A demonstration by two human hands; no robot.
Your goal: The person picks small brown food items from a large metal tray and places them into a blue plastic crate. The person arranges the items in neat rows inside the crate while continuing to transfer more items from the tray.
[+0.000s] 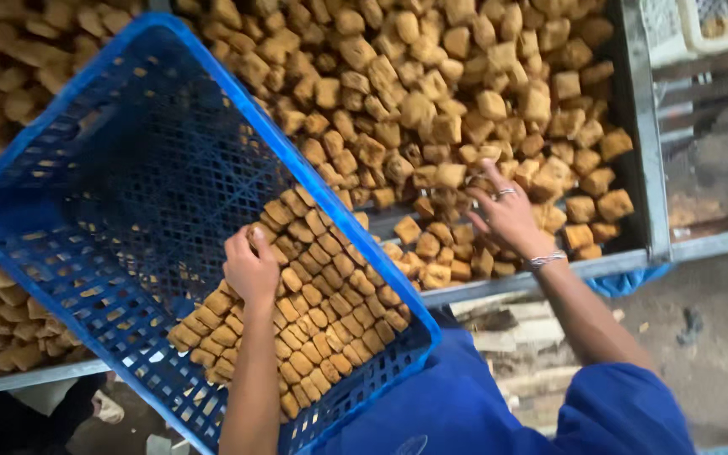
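A blue plastic lattice basket [86, 219] lies tilted over a heap of brown fried cubes. Rows of the same cubes [313, 312] are packed into its near corner. My left hand [250, 268] is inside the basket at the top of those rows, fingers curled on one brown cube [260, 232]. My right hand [507, 215], with a ring and a wrist bracelet, rests with fingers spread on the loose cubes [431, 109] in the metal tray, just right of the basket.
The metal tray's rim [642, 126] runs along the right and front of the heap. Beyond it are a white crate [718, 25] and metal bars. Below is a dirty floor [718, 337] with wood scraps. Blue clothing [482, 404] fills the bottom.
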